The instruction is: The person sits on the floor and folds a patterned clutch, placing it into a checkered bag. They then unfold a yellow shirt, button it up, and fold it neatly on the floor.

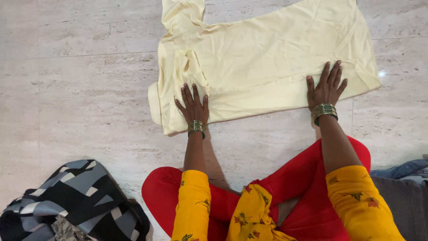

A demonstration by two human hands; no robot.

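Down at 7 o'clock there's a crumpled grey, black and white patterned cloth heap (pixel 73 203) on the pale marble floor (pixel 76 89), well apart from the action. The left hand (pixel 192 106) lies flat and open, fingers spread, pressing the near left edge of the pale yellow cotton garment (pixel 267 58) that's spread across 12 o'clock, and the right hand (pixel 327 87) is just as open, palm down on the near right edge at 2 o'clock. To do this bit well I'd reckon keep both palms flat and push the creases outward evenly, especially that rumpled sleeve bit by the left fingers.
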